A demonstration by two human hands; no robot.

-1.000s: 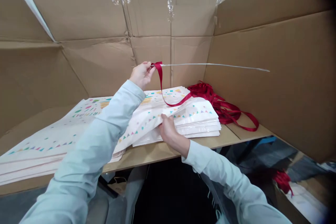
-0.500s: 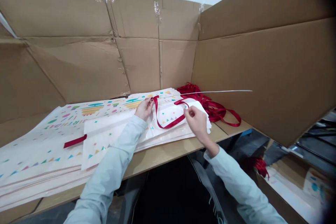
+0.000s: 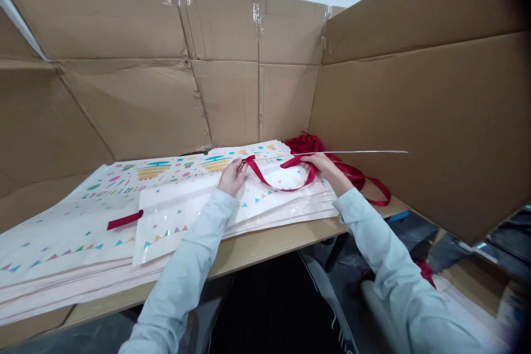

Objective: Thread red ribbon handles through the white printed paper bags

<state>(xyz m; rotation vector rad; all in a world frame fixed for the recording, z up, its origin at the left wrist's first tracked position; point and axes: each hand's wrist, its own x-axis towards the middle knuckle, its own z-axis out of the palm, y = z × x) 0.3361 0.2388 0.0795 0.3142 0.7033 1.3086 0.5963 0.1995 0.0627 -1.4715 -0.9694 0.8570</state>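
Note:
My left hand point(image 3: 233, 178) is closed, with fingers pinching one end of a red ribbon point(image 3: 290, 189) above a white printed plastic sheet point(image 3: 166, 215). A thin pale rod point(image 3: 365, 152) stretches right from beside that hand; whether the fingers grip it too is hidden. To the right, my right hand point(image 3: 326, 170) pinches the same ribbon near its other end, behind the rod. Between the hands the ribbon sags in a loop over the sheet. A short red ribbon tail point(image 3: 124, 220) sticks out at the sheet's left edge.
Beneath lies a stack of white sheets with colourful birthday print point(image 3: 74, 232) on a wooden table point(image 3: 257, 251). Loose red ribbons point(image 3: 307, 142) are heaped at the back right. Cardboard walls point(image 3: 415, 99) rise behind and on the right. A box with white material point(image 3: 464, 298) sits lower right.
My right hand has moved right and up and now has the ribbon between its fingers. The ribbon loop is drawn wider and its right end pulled right. My left hand keeps its pinch.

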